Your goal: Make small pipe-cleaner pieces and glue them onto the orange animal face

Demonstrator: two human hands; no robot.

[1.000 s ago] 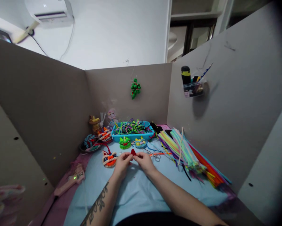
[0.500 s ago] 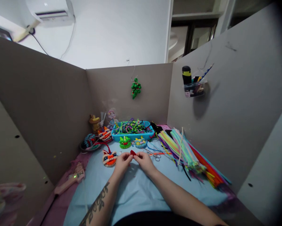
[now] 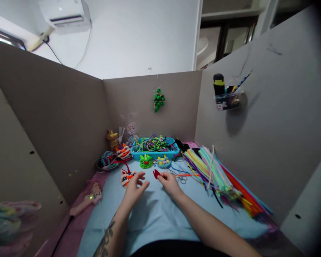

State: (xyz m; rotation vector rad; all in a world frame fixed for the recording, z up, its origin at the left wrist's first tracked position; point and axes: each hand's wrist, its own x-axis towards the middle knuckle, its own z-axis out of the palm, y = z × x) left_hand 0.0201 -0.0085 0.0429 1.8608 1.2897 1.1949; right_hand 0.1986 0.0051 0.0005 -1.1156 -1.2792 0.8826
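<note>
My whole view has swung slightly left since the earlier frame, and the left hand has drawn away from the red piece that both hands were pinching. Over the blue cloth, on the near side of the blue tray, I have that hand's thumb and fingers parted, partly hiding an orange-and-white animal head, though I cannot tell whether they touch it. My right hand alone pinches the red piece, its forked-looking end jutting beyond the fingertips toward the left.
</note>
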